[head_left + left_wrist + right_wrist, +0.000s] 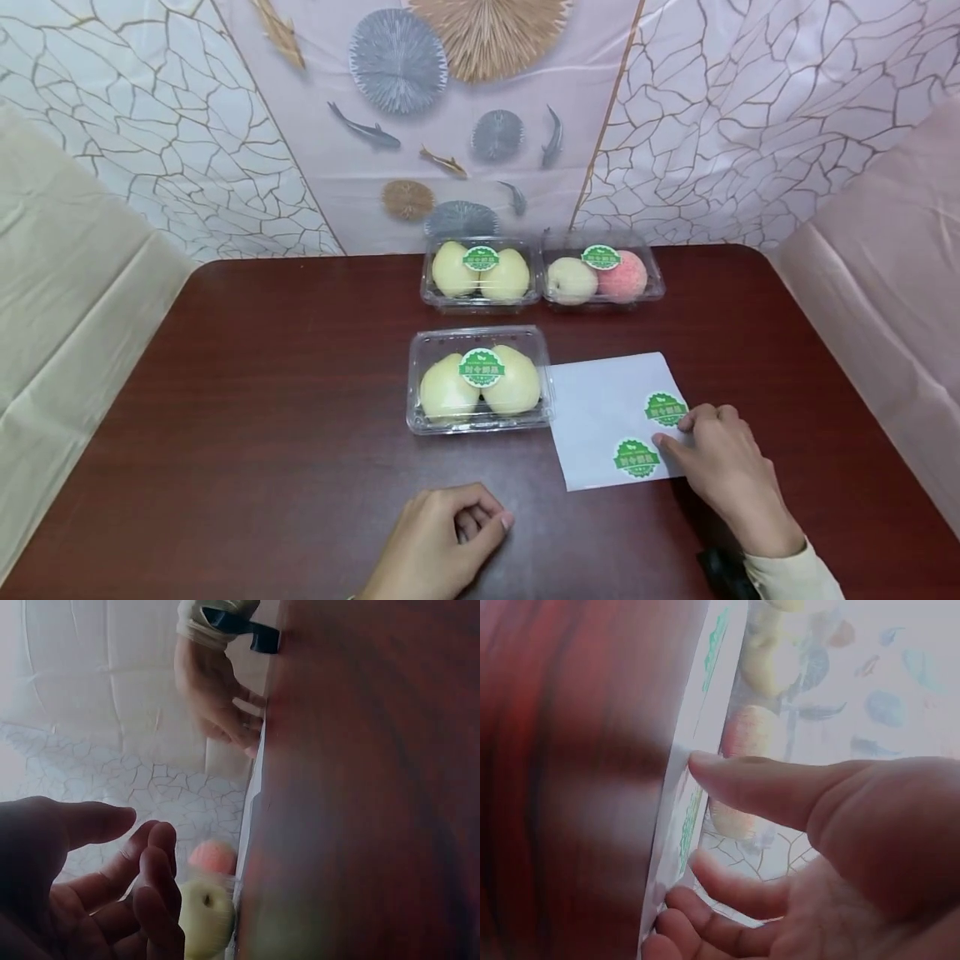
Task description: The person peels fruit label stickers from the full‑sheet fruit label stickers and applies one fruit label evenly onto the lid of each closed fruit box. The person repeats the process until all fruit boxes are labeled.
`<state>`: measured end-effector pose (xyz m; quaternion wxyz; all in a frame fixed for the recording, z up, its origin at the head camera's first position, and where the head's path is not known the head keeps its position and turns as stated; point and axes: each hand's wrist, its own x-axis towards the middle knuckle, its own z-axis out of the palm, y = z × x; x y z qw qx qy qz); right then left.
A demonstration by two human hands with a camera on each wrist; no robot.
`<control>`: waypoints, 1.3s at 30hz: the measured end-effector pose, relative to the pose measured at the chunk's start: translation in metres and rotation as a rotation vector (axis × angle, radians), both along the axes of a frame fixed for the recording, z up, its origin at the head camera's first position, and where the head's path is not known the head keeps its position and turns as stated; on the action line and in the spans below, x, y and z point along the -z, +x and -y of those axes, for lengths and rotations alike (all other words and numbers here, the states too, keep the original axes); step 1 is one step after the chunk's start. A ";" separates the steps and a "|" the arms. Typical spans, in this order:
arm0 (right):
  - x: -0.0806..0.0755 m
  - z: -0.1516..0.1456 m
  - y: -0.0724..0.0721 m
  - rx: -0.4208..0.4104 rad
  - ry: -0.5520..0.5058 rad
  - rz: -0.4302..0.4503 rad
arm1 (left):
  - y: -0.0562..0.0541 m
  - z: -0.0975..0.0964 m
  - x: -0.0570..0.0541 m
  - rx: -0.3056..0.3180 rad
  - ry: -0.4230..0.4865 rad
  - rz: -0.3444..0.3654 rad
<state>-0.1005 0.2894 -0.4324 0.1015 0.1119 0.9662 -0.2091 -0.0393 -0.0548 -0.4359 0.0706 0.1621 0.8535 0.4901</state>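
A white sheet point(607, 400) with two round green-and-white stickers lies on the table in the head view. My right hand point(723, 467) rests at the sheet's right edge, its thumb between the upper sticker point(664, 409) and the lower sticker point(636, 458). In the right wrist view, thumb and fingers touch the paper and stand apart. Left of the sheet is a clear plastic box point(480, 423) holding two pale yellow-green fruits, a green sticker point(482, 367) on its lid. My left hand point(442, 537) is below that box, fingers loosely curled and holding nothing.
Behind stand two more stickered clear boxes side by side: one point(480, 302) with two pale fruits, the other point(648, 287) with a pale fruit and a pink one. The dark red-brown table point(262, 417) ends at a patterned cloth backdrop point(465, 125).
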 end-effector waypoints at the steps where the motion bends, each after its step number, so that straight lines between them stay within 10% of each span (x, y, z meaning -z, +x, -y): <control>1: 0.001 0.000 0.001 0.003 -0.005 -0.007 | 0.000 -0.001 0.001 0.007 0.004 0.000; 18: 0.000 -0.006 0.007 0.020 -0.121 -0.040 | 0.002 -0.005 0.004 0.027 -0.010 0.036; 27: -0.009 0.001 0.008 0.181 -1.130 -0.288 | 0.002 -0.001 0.004 0.031 0.020 0.042; 34: -0.016 0.018 0.022 0.165 -1.354 -0.499 | 0.002 -0.004 0.004 0.038 0.091 0.029; 39: -0.018 0.027 0.032 -0.025 -1.543 -0.655 | 0.001 -0.007 0.003 0.002 0.171 0.037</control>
